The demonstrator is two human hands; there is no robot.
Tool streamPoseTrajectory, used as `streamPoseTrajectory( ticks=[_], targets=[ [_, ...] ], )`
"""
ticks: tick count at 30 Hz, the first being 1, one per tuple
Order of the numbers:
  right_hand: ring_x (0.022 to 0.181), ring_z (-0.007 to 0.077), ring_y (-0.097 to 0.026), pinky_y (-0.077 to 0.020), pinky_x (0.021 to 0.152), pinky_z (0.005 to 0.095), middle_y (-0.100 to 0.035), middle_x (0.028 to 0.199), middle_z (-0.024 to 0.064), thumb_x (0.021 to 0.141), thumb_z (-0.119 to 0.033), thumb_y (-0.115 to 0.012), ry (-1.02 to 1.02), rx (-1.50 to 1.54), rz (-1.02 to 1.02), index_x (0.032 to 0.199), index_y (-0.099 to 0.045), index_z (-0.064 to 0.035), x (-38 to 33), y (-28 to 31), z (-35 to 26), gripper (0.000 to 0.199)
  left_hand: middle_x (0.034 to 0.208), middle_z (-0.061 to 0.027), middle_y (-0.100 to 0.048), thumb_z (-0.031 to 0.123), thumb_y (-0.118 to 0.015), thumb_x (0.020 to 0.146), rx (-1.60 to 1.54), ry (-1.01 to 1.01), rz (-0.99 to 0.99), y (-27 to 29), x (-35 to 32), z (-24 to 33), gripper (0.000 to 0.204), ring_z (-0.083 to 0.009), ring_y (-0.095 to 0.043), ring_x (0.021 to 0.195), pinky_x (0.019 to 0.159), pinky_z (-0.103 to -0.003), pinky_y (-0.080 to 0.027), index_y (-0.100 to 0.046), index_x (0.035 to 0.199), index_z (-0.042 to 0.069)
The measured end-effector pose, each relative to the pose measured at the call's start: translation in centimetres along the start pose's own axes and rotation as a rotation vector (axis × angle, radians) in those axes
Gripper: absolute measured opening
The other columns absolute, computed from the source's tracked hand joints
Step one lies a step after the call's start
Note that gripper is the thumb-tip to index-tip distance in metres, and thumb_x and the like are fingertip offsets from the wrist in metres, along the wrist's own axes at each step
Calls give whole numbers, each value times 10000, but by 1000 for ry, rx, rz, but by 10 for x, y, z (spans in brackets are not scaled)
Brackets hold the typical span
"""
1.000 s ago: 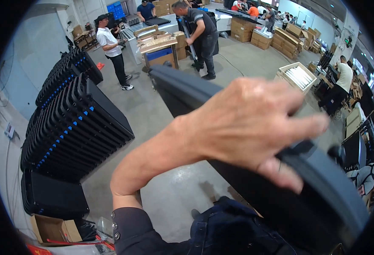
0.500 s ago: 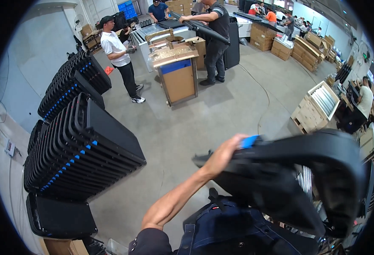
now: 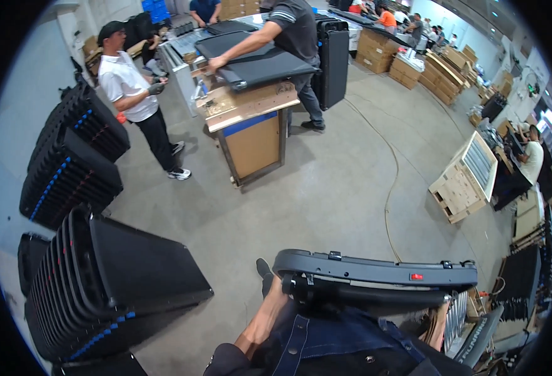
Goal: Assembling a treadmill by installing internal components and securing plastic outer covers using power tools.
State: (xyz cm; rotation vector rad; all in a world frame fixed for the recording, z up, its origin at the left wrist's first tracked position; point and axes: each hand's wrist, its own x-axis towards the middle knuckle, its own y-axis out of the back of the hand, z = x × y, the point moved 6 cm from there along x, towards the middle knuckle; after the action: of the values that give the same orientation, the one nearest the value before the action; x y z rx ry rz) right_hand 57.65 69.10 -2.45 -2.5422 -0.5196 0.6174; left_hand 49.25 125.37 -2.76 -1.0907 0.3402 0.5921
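Observation:
I hold a dark grey suitcase shell (image 3: 376, 276) flat across my waist, its long rim with a small red tab facing outward. My left hand (image 3: 277, 292) grips the shell's left end, with my bare forearm rising from the lower edge over my denim clothing. My right hand (image 3: 441, 315) reaches the underside of the shell near its right end. Its fingers are hidden beneath the rim.
Leaning stacks of black shells (image 3: 116, 285) with blue tabs fill the left side. Ahead stands a wooden workbench (image 3: 251, 119), where a person (image 3: 291, 31) presses on a shell; a person in a white shirt (image 3: 129, 88) stands nearby. A wooden crate (image 3: 467, 182) and a floor cable (image 3: 392, 182) are right.
The shell has come down from in front of the camera to waist level. My left hand shifted from its top surface to its left end, and the view tilted toward the workbench.

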Motion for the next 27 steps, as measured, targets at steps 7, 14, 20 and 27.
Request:
streamPoseTrajectory(
  ticks=[7, 14, 20, 27],
  targets=[
    [684, 271, -611, -505, 620, 368, -639, 748, 136, 1023, -625, -421, -64, -65, 282, 912, -643, -56, 145, -245, -56, 621, 722, -67, -600, 407, -467, 1028, 248, -95, 7, 60, 18, 181, 412, -141, -575, 658, 611, -269, -488, -636, 930, 44],
    [729, 287, -585, -475, 733, 386, -635, 734, 185, 1095, -516, -244, 4, -137, -316, 1000, -614, -52, 436, -318, -11, 601, 684, -33, -544, 406, -508, 1020, 157, -287, 124, 83, 119, 291, 378, -121, -490, 624, 589, -255, -373, -629, 888, 73],
    [685, 170, -616, -489, 639, 291, -654, 737, 85, 1070, -524, -412, -247, -281, -344, 1022, -640, -47, 655, -408, -32, 531, 685, -74, -553, 408, -532, 1012, -17, -426, 285, 92, 211, 308, 359, -167, -515, 589, 522, -297, -391, -600, 898, 75],
    [979, 203, -693, -569, 851, 403, -717, 1008, 78, 1010, -428, -560, -157, -156, -9, 1133, -660, -61, 839, -404, -39, 400, 1005, -76, -675, 398, -559, 1018, -110, -678, 238, 80, 314, 358, 332, -237, -663, 914, 875, -426, -543, -611, 1120, 87]
  ],
)
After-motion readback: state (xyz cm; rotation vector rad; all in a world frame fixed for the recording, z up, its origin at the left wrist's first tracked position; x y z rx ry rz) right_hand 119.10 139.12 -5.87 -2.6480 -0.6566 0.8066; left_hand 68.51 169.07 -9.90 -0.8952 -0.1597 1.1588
